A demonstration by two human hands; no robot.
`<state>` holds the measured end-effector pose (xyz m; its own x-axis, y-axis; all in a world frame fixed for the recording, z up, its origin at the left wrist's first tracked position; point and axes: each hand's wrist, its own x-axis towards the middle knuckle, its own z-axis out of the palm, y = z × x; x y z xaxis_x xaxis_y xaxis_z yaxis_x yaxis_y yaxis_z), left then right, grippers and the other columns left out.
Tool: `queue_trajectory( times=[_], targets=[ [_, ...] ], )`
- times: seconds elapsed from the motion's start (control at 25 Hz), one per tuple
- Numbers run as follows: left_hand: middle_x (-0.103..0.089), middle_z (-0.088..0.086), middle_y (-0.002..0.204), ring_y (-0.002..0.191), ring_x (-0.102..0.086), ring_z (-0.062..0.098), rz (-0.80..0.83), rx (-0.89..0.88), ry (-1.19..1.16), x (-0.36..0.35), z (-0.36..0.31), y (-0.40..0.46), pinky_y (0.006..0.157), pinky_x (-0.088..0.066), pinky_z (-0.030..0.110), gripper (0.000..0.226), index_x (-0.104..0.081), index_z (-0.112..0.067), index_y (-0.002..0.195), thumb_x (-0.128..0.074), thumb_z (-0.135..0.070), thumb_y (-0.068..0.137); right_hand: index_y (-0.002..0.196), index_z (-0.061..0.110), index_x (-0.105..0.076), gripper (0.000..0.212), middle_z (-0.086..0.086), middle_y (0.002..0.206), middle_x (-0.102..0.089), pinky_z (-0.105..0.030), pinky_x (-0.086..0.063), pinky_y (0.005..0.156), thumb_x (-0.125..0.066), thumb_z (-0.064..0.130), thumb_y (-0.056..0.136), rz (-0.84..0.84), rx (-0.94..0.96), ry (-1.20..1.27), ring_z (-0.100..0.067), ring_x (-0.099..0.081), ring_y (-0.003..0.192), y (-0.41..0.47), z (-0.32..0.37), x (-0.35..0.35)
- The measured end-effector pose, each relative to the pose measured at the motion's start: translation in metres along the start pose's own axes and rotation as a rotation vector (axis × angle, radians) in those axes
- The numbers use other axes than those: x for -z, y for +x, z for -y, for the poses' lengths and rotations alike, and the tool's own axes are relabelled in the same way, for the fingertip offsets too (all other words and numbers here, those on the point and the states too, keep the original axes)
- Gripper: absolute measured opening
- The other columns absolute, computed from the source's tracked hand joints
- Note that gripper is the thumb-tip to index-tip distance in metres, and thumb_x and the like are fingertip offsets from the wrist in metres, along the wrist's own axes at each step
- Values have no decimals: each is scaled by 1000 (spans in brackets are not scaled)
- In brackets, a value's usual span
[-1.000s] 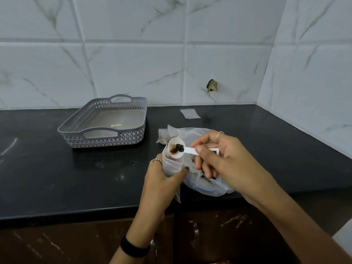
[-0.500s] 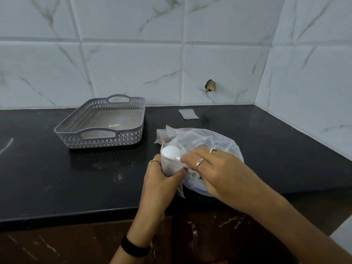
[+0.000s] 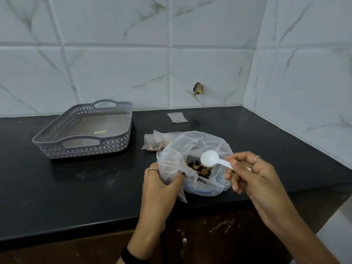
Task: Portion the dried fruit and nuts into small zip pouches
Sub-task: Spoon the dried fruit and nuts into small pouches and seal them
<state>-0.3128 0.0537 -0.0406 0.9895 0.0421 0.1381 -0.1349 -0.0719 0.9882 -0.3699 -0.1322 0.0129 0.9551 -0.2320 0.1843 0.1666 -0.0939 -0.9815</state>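
A large clear plastic bag (image 3: 209, 141) of dried fruit and nuts (image 3: 200, 168) sits open near the counter's front edge. My left hand (image 3: 162, 185) grips a small clear zip pouch (image 3: 169, 164) upright beside the bag's left side. My right hand (image 3: 253, 174) pinches the handle of a white plastic scoop (image 3: 210, 159), whose empty bowl hovers over the mix inside the bag. Two filled small pouches (image 3: 154, 143) lie just behind the bag.
A grey perforated tray (image 3: 83, 145) with handles stands at the left on the black counter (image 3: 76, 183). An empty flat pouch (image 3: 177, 117) lies near the back wall. Tiled walls close the back and right side. The counter edge runs just below my hands.
One second ago the scoop held fruit above the pouch; then it tipped over the pouch mouth. Now it is empty and has moved right, over the big bag.
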Motion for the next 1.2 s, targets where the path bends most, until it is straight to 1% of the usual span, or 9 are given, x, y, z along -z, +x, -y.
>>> queue_trajectory(
  times=[0.2, 0.36, 0.52, 0.6, 0.72, 0.92, 1.04, 1.12, 1.2],
  targets=[
    [-57, -2, 122, 106, -59, 13, -14, -28, 40, -18, 2, 4, 92, -53, 41, 40, -54, -32, 111, -75, -26, 78, 87, 18, -63, 7, 1, 74, -68, -14, -45, 53, -59, 15, 91, -71, 49, -406, -1, -58, 59, 21, -22, -1],
    [-49, -3, 127, 110, -55, 13, -20, -44, 129, -27, -2, 12, 94, -53, 41, 53, -49, -23, 127, -73, -27, 80, 90, 15, -63, 2, 11, 83, -60, -3, -42, 57, -62, 14, 90, -146, 176, -679, 2, -57, 70, 45, -32, -11],
    [-50, -2, 127, 113, -56, 13, 30, -71, 170, -27, -3, 19, 95, -52, 42, 56, -49, -22, 128, -72, -34, 78, 96, 17, -62, 6, 1, 89, -64, -24, -51, 66, -57, 19, 92, -190, 262, -893, -11, -59, 79, 61, -47, -16],
    [-52, -4, 128, 115, -55, 12, 49, -59, 137, -24, -1, 18, 96, -51, 41, 51, -50, -29, 125, -71, -33, 79, 98, 17, -62, 9, -1, 92, -60, -25, -47, 66, -55, 21, 93, -217, 314, -1004, -13, -54, 85, 64, -53, -17],
    [-54, -5, 127, 113, -55, 10, 44, -60, 122, -17, 1, 12, 95, -51, 39, 40, -51, -36, 115, -71, -31, 81, 98, 16, -63, 11, 0, 95, -60, -24, -47, 68, -55, 22, 93, -216, 367, -1012, -14, -53, 93, 70, -59, -15],
    [-58, -2, 115, 101, -61, 12, 4, -69, 87, 1, 0, -2, 86, -56, 40, 29, -57, -31, 106, -71, -27, 81, 106, 14, -65, 18, 1, 116, -55, -19, -33, 80, -57, 24, 93, -224, 354, -945, -14, -47, 108, 63, -59, -13],
    [-52, -7, 110, 94, -56, -1, -86, -147, 160, 8, -5, -14, 76, -49, 13, 30, -55, -28, 106, -70, -16, 83, 104, 14, -65, 15, 1, 110, -56, -15, -35, 80, -60, 20, 91, -279, 459, -780, -12, -50, 104, 34, -41, -29],
    [-48, -11, 108, 92, -53, -7, -139, -214, 161, 11, -9, -18, 72, -43, 4, 32, -55, -29, 101, -71, -11, 81, 103, 18, -64, 14, 8, 102, -58, -10, -40, 79, -62, 20, 89, -172, 544, -598, -5, -55, 97, 4, -23, -51],
    [-52, -5, 106, 91, -57, -2, -146, -237, 131, 15, -9, -19, 76, -48, 12, 31, -55, -29, 97, -73, -13, 77, 109, 28, -60, 23, 17, 103, -56, -9, -41, 82, -65, 24, 88, 22, 581, -475, -2, -54, 99, -20, -9, -72]
  ],
)
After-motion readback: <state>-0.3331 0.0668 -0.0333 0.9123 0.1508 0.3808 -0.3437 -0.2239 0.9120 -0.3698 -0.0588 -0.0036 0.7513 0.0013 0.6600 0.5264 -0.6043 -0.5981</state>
